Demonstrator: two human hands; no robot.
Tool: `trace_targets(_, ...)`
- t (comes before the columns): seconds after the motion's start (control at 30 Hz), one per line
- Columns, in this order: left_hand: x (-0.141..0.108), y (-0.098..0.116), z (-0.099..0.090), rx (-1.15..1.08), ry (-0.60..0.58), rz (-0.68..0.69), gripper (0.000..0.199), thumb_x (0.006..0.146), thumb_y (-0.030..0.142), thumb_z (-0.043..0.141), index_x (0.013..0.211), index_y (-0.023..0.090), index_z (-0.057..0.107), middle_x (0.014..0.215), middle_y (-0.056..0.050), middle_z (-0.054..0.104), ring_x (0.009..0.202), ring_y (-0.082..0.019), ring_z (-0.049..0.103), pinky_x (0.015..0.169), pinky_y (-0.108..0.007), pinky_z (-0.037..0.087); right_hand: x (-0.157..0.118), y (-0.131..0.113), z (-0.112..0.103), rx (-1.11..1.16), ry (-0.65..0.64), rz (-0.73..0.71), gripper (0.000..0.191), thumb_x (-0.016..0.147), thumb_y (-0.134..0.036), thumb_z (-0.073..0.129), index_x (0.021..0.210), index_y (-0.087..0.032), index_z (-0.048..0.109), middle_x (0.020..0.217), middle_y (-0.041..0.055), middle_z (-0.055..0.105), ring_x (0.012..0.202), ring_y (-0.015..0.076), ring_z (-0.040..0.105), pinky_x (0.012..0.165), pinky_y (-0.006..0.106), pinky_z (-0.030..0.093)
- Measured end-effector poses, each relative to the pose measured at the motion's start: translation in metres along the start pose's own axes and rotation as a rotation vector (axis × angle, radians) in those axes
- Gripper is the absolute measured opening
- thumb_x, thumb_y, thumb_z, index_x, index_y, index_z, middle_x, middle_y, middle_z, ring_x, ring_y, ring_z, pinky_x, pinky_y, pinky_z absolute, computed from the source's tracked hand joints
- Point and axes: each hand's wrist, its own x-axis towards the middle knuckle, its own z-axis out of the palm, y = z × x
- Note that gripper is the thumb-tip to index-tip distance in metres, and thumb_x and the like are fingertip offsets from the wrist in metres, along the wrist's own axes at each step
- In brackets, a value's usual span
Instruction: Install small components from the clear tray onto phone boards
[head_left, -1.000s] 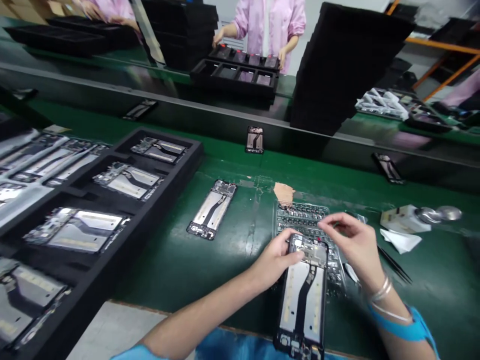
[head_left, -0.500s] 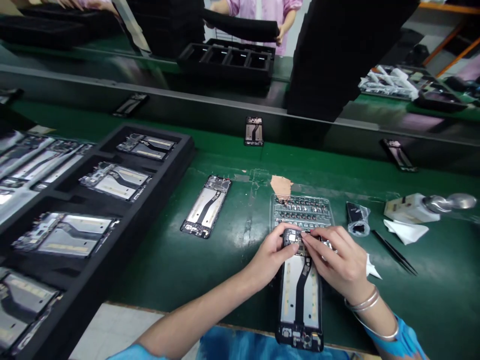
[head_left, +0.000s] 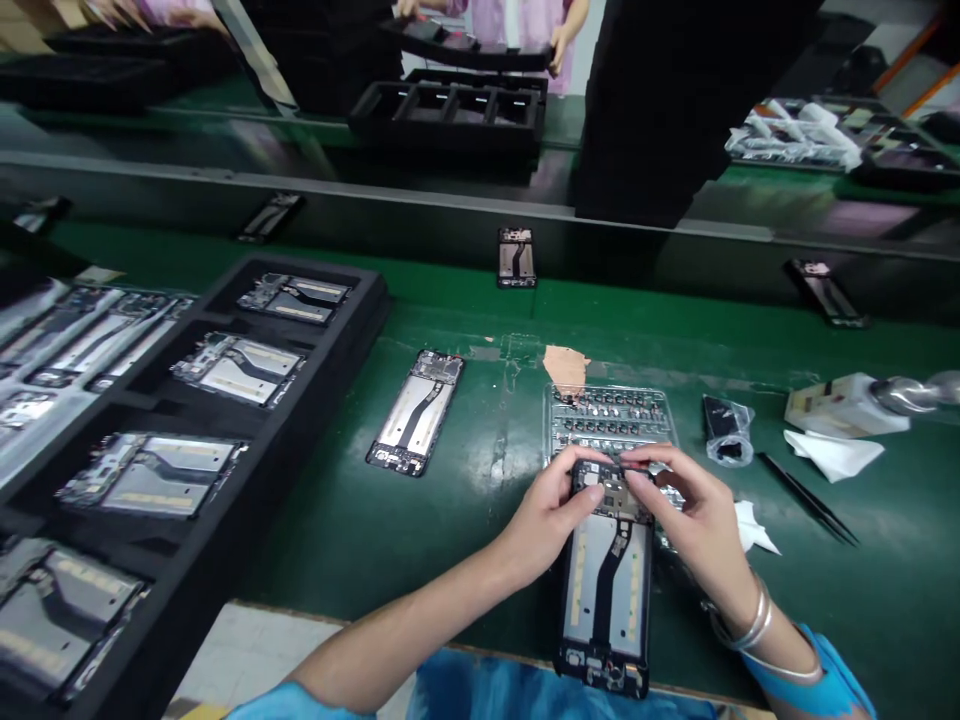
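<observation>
An opened phone [head_left: 607,590] with its circuit board and black ribbon cable showing lies tilted up toward me at the near table edge. My left hand [head_left: 559,500] grips its upper left corner, thumb on the board and fingers behind the edge. On the upper right corner, my right hand [head_left: 690,510] has its thumb on the board and fingers curled over the top edge, so the phone is pinched there too. Partly behind the hands lies a clear plastic tray [head_left: 611,410] of small dark parts. A second opened phone [head_left: 417,412] rests flat to the left.
At left stands a black foam tray [head_left: 292,400] with several opened phones. To the right are black tweezers [head_left: 806,497], a white bottle [head_left: 847,405], white tissue [head_left: 836,455] and a bagged dark part [head_left: 727,430]. Across the table, a person in pink [head_left: 517,25] holds a black tray.
My right hand has shifted from fingertips pinched on the board to thumb on the corner with fingers over the top edge. The person opposite has tilted the black tray. The view has shifted slightly.
</observation>
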Motion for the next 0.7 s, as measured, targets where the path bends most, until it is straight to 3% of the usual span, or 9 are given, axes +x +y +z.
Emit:
trace_targets(0.2,-0.0005,-0.0007,0.0042,0.116,0.002,-0.015,0.023,0.084,0.027,0.056,0.103,0.017,0.051,0.070,0.004,0.042,0.060,-0.008,0.038,0.057,-0.019,0.031,0.0005,0.0087,0.0004,0.096,-0.062,0.153,0.015,0.078,-0.037,0.063,0.079,-0.022,0.061,0.074,0.0016,0.063,0.072,0.0173,0.059,0.057,0.025,0.045)
trace_targets(0.43,0.0007,-0.0015,0.0037,0.174,0.001,0.004,0.018,0.083,0.029,0.056,0.095,0.016,0.051,0.069,0.004,0.039,0.062,-0.008,0.035,0.058,-0.020,0.029,0.0019,0.0063,-0.0020,0.070,-0.143,0.151,0.017,0.079,-0.037,0.060,0.083,-0.021,0.063,0.074,0.0027,0.063,0.065,0.0161,0.058,0.055,0.023,0.046)
trace_targets(0.7,0.0018,0.0006,0.0039,0.201,0.016,-0.006,0.021,0.082,0.035,0.056,0.080,0.017,0.046,0.066,0.005,0.038,0.060,-0.009,0.034,0.059,-0.021,0.029,-0.0026,0.0029,0.0047,0.219,-0.119,0.077,0.007,0.077,-0.027,0.064,0.080,-0.022,0.061,0.076,0.0020,0.062,0.070,0.0146,0.060,0.062,0.021,0.049)
